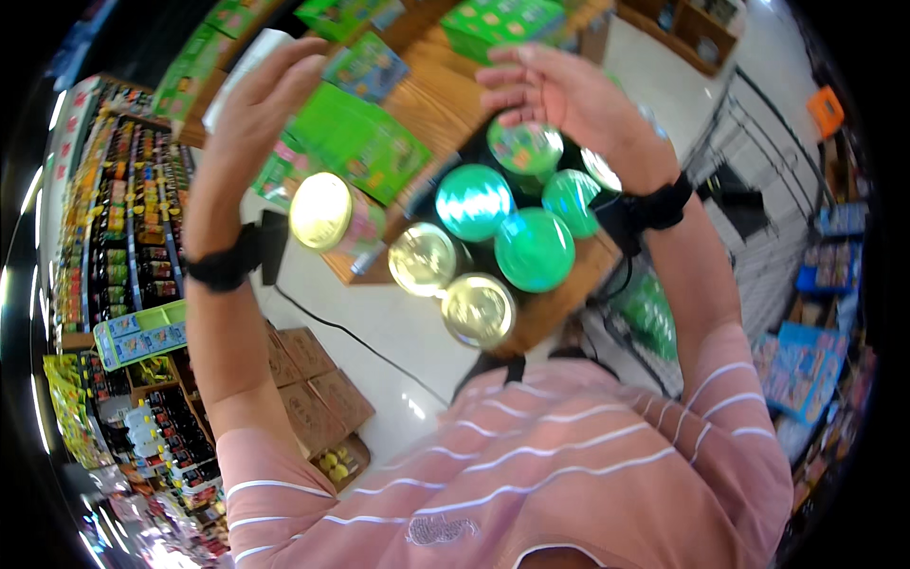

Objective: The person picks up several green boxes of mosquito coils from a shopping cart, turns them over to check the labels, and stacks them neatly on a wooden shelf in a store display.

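Observation:
My left hand [274, 89] is raised at the upper left with its fingers bent to the right, and nothing shows between finger and thumb. A white panel [245, 67] appears partly behind it. Palm showing and fingers spread, my right hand [554, 92] is empty above a round canister [526, 149] with a printed top. Below it stand canisters with green lids [474, 203] and others with gold-coloured metal ends [478, 311]. Another gold-ended canister [321, 211] with a pink and green side is farther left, below my left hand.
Green printed boxes [362, 142] lie on a wooden display table [444, 89]. A wire shopping cart [761, 135] stands to the right. Cardboard cartons [320, 387] sit on the floor at lower left, before stocked shelves [121, 213]. A black cable [355, 338] hangs from my left wristband.

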{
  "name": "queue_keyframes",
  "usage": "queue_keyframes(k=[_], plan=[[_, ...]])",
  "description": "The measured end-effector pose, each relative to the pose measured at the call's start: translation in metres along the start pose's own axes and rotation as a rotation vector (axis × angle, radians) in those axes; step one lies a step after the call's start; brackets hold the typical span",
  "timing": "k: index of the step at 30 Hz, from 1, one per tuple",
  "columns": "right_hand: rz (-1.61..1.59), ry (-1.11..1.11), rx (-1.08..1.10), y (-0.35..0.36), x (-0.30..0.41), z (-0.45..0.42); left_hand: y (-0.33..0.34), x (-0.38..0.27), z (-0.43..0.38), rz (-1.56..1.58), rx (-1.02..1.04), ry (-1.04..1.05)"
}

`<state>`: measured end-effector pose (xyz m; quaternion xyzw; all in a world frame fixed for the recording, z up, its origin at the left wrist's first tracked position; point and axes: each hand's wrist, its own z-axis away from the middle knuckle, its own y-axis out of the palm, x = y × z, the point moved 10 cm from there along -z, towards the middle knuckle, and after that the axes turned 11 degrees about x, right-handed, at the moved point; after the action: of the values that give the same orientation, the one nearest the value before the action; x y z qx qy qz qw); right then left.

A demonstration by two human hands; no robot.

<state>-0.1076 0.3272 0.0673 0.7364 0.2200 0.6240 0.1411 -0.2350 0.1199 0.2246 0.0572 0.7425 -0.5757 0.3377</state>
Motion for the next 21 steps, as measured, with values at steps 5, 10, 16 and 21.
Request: queue_keyframes(k=[5,10,16,21], plan=[[-0.159,-0.05,-0.162,0.008,0.023,0.123,0.072,-0.072,0.07,0.225,-0.078,-0.077],[0.002,-0.047,-0.273,-0.071,0.009,0.252,0.169,-0.069,0.104,0.541,0.012,-0.203],[0.085,0.115,-0.819,-0.169,-0.078,0.401,0.293,-0.076,0.108,0.847,0.151,-0.302],[-0.127,0.357,-0.975,-0.23,-0.22,0.489,0.365,-0.095,0.1,0.944,0.342,-0.374]])
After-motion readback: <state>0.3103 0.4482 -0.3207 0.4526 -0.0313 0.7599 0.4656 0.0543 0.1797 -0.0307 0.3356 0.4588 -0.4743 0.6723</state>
